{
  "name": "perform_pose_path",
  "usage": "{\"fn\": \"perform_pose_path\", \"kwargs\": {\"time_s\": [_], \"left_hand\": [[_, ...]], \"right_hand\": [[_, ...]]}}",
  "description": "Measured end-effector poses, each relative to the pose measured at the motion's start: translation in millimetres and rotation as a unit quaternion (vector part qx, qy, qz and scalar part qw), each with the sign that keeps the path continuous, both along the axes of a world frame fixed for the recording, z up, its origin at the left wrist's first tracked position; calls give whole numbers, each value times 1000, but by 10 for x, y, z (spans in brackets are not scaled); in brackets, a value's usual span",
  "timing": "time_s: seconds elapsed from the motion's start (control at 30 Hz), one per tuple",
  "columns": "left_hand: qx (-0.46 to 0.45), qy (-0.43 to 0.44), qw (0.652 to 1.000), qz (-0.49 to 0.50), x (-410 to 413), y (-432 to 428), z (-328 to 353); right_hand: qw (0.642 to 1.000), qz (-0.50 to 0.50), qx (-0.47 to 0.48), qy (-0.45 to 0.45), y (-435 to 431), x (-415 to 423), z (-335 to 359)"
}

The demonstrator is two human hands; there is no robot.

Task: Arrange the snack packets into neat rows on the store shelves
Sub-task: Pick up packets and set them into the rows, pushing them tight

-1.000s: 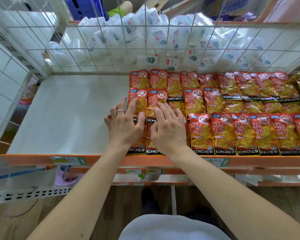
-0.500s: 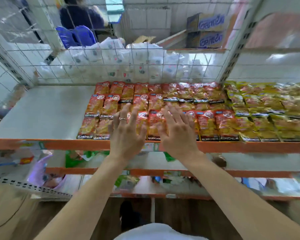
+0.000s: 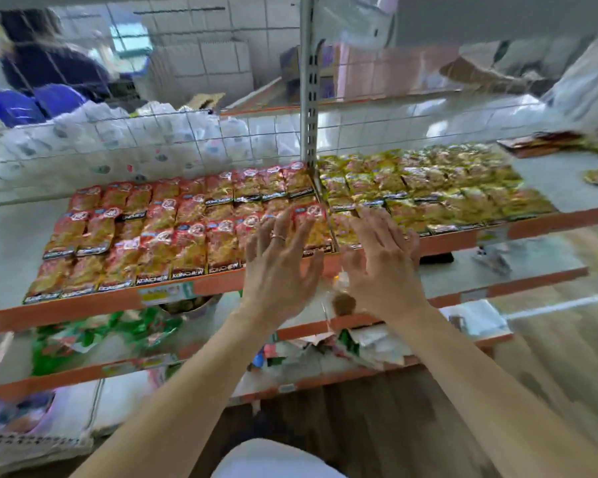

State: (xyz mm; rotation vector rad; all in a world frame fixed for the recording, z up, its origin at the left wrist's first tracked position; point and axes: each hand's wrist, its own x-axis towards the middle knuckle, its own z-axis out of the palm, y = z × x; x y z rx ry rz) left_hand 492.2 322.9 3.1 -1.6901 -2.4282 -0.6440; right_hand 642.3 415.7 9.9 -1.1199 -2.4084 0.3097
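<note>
Red snack packets (image 3: 173, 232) lie in rows on the shelf (image 3: 83, 307), from front edge to back. Yellow packets (image 3: 428, 188) fill the section to their right. The left hand (image 3: 277, 270) and right hand (image 3: 384, 267) are spread flat, fingers straight, holding nothing, over the front edge where the colours meet.

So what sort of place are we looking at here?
Most likely a small grocery shop: tiered shelves with orange front edges and a price label, red snack packets laid in rows beside yellow packets, and a wire-mesh back panel.
</note>
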Motion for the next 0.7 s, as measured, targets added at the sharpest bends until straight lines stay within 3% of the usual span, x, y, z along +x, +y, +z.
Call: {"fn": "perform_pose_path", "kwargs": {"time_s": [0.3, 0.7], "left_hand": [[8, -15, 995, -99, 386, 685, -80], [-3, -31, 989, -147, 401, 1332, -390]], "right_hand": [[996, -89, -21, -23, 382, 528, -108], [990, -131, -34, -27, 890, 574, -336]]}}
